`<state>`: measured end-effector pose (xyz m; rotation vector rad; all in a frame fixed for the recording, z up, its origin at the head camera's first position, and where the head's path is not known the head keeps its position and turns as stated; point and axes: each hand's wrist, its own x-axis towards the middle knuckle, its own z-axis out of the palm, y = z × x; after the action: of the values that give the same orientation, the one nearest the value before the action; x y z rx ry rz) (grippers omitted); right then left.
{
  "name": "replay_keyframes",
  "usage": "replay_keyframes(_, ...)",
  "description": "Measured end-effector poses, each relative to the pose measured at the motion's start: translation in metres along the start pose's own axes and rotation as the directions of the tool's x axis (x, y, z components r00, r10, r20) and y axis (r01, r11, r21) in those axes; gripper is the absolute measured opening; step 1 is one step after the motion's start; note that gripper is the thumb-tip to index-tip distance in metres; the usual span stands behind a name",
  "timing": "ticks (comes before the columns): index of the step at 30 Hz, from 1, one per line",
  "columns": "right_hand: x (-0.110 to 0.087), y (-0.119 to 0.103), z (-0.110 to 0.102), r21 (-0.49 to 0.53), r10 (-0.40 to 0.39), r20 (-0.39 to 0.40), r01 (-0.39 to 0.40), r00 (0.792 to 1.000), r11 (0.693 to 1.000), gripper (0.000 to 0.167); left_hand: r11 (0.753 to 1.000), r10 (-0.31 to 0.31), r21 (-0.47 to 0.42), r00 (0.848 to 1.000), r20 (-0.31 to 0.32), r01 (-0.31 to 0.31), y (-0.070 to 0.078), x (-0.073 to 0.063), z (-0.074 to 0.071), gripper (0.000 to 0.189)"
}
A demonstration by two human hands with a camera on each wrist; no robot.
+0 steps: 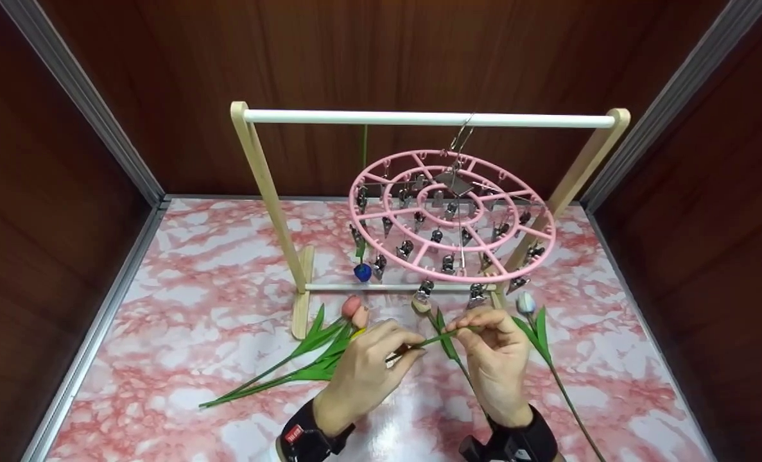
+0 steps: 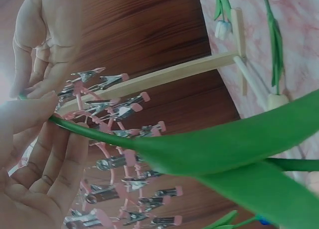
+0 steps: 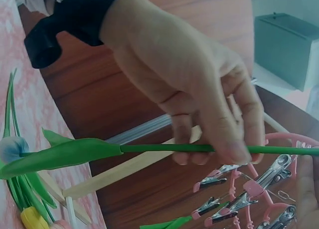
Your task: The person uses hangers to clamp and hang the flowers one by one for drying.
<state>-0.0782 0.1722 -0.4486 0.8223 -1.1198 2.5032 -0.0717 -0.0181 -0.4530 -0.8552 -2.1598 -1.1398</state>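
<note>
My left hand (image 1: 375,359) pinches the green stem (image 1: 435,339) of an artificial tulip between thumb and fingers. My right hand (image 1: 496,350) pinches the same stem near its bare end, so the stem spans both hands. In the left wrist view its broad green leaves (image 2: 214,139) stretch away from the left hand. A pale blue bloom (image 3: 14,147) shows at the leaf end in the right wrist view. Just beyond the hands hangs a pink round clip hanger (image 1: 413,266) with many metal clips (image 1: 477,294). A blue flower (image 1: 363,273) hangs head down at its left side.
A wooden stand (image 1: 268,192) with a white top rail (image 1: 355,117) carries the hanger. Pink tulips (image 1: 351,306) lie on the marbled table (image 1: 162,321) at left. A cream tulip (image 1: 421,304) and a white-blue tulip (image 1: 526,303) lie to the right. Brown panels surround the table.
</note>
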Motion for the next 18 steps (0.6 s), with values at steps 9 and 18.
replay_keyframes(9,-0.0019,0.0032,0.0035,-0.079,-0.039,0.045,0.043,0.998,0.996,0.032,0.999,0.043,0.004,0.999,-0.008,-0.043,0.0043,0.0089,-0.0012,0.013)
replay_keyframes(18,-0.0009,-0.0064,-0.0035,-0.274,-0.125,0.008,0.122,0.992,0.954,0.024,0.996,0.041,-0.076,0.998,-0.043,-0.044,0.0001,0.0076,-0.0069,0.017)
